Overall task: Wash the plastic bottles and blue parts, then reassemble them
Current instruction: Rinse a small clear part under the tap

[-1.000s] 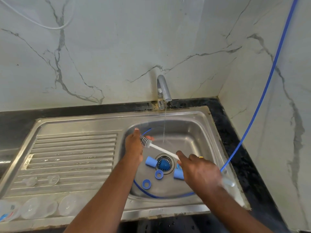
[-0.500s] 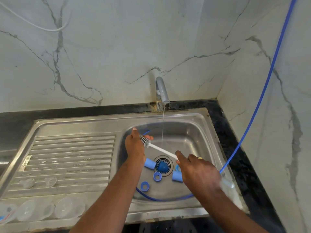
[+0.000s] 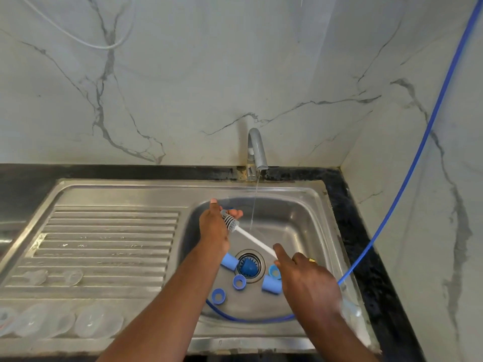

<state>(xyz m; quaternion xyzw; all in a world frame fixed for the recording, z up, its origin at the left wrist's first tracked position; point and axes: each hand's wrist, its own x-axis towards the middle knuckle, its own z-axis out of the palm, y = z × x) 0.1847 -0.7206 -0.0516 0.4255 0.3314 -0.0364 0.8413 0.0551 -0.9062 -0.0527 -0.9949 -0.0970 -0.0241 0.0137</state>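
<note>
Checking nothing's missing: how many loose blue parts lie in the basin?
6: two tubes flanking the drain, a cone in it, three rings nearby; the right hand may hide more.

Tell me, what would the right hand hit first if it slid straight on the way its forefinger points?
Probably the brush's grey bristles, with the left hand right beside them: the right hand points along the white handle toward both. Depth is unclear.

Head camera looks down, apparently closely, over the sink (image 3: pixel 300 231).
</note>
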